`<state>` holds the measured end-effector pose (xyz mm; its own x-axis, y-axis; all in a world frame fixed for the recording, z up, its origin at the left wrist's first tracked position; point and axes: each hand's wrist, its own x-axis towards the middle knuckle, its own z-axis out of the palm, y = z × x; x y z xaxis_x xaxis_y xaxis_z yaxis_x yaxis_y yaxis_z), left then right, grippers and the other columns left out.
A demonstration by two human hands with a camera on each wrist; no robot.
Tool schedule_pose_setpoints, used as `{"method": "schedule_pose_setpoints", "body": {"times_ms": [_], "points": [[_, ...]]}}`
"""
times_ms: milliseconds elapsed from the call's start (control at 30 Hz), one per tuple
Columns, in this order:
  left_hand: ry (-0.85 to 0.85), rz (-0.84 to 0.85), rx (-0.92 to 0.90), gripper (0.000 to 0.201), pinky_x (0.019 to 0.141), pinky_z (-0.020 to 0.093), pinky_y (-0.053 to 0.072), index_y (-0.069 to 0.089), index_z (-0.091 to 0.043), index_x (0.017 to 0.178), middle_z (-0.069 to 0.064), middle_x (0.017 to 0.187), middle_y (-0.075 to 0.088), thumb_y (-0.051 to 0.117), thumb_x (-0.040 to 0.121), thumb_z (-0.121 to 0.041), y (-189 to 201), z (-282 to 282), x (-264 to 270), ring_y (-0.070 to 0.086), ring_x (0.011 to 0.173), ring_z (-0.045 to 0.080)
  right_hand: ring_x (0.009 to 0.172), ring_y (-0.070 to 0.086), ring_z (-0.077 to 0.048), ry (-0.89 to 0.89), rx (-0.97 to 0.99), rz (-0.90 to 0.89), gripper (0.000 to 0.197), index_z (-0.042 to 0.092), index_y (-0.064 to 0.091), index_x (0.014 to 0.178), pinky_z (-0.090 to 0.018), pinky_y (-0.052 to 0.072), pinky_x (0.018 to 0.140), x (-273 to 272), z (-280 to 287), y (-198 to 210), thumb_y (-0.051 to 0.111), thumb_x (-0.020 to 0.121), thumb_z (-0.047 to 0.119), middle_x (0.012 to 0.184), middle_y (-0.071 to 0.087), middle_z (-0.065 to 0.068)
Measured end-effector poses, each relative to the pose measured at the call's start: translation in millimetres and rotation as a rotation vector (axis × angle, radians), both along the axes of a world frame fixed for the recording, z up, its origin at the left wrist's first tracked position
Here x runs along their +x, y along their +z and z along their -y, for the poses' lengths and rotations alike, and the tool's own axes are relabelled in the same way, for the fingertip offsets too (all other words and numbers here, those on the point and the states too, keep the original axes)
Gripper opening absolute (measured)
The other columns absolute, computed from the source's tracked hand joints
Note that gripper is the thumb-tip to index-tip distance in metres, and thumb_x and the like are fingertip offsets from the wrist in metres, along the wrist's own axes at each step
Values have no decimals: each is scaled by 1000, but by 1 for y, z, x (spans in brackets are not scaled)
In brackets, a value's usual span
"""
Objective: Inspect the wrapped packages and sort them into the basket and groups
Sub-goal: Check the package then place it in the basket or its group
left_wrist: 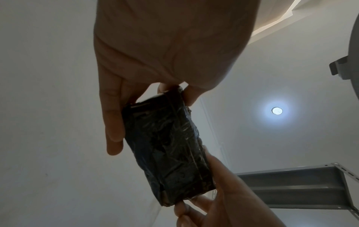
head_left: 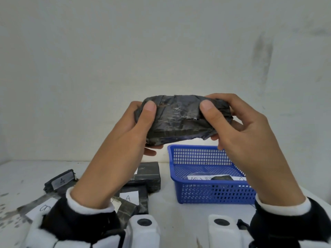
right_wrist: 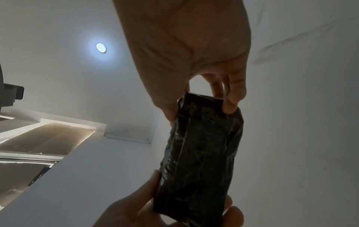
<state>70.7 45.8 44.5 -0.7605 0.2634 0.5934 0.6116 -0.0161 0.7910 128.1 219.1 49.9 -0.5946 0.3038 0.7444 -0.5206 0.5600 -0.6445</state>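
Held in mid-air above the blue basket (head_left: 213, 190) and white bench (head_left: 170, 208) — a crinkled, glossy black wrapped package (head_left: 180, 119), long axis left to right. Clamped at each end: left hand (head_left: 123, 138) and right hand (head_left: 238, 133), thumbs on the near face, fingers (left_wrist: 114, 122) curled behind.

Scuffed pale wall (head_left: 161, 51); white tabletop (head_left: 179, 208); round ceiling light (left_wrist: 276, 110); grey metal shelving (left_wrist: 301, 184)

The right hand (right_wrist: 186, 50) pinched the black package (right_wrist: 198, 156) at its top end; the left hand (right_wrist: 136, 208) gripped its lower end. A ceiling lamp (right_wrist: 101, 47) glowed.
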Motion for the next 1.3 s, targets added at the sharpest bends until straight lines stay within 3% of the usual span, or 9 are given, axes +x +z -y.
{"method": "schedule_pose_setpoints", "body": {"times_ms": [567,700,800,867,933,1000,1100,1200,1300], "points": [[60,-54,-46,45,70,29,54,53,-39,101,-17,90,72,51,66,-68,-4,-1,1,71,75,5,85,70,-21,13,105,60,36,43,62,94,-35,59,79,3,2,-2,76,65,60,106,65,2],[51,-33,-105,53,59,25,44,51,-41,102,-24,91,70,31,69,-77,-4,1,14,70,62,9,83,69,-17,-13,97,43,35,42,62,93,-27,58,75,3,2,-2,73,67,63,105,63,4],[98,64,-164,67,58,30,36,56,-34,98,-7,81,70,16,73,-82,8,-6,12,62,50,14,82,68,-13,-9,68,31,36,40,65,91,-20,53,70,3,3,0,67,66,67,103,65,4],[59,134,-128,50,60,32,37,56,-23,86,5,74,66,32,93,-66,7,2,6,57,49,23,75,63,-12,15,30,28,38,38,67,90,-21,48,67,5,3,2,60,69,70,101,66,5],[12,128,-51,37,56,37,46,62,-26,99,3,84,71,54,82,-58,3,2,1,66,55,25,76,63,-13,40,-5,20,32,38,69,93,-26,51,68,5,2,2,60,77,64,104,68,6],[55,100,30,71,76,48,53,57,-29,126,-2,114,68,66,62,-59,4,1,1,72,72,21,86,69,-16,89,-34,4,23,44,67,105,-28,57,68,5,0,2,68,82,44,114,67,12],[-10,34,47,81,99,48,47,57,-29,130,-7,122,67,66,54,-54,-1,7,3,73,92,16,102,70,-11,132,-64,40,62,56,52,127,-28,53,86,4,-6,1,81,75,39,129,59,14],[-34,20,37,74,103,44,45,55,-38,128,-9,111,72,67,56,-50,0,8,-1,69,102,13,104,71,-12,172,-98,66,61,48,56,130,-36,50,100,1,-5,3,72,71,47,119,71,6],[-41,-32,60,71,90,43,55,52,-39,130,-9,113,70,71,61,-39,-2,9,-3,71,94,12,98,74,-16,171,-97,62,46,44,60,124,-46,49,102,-1,-5,2,69,79,51,105,76,2]]}}
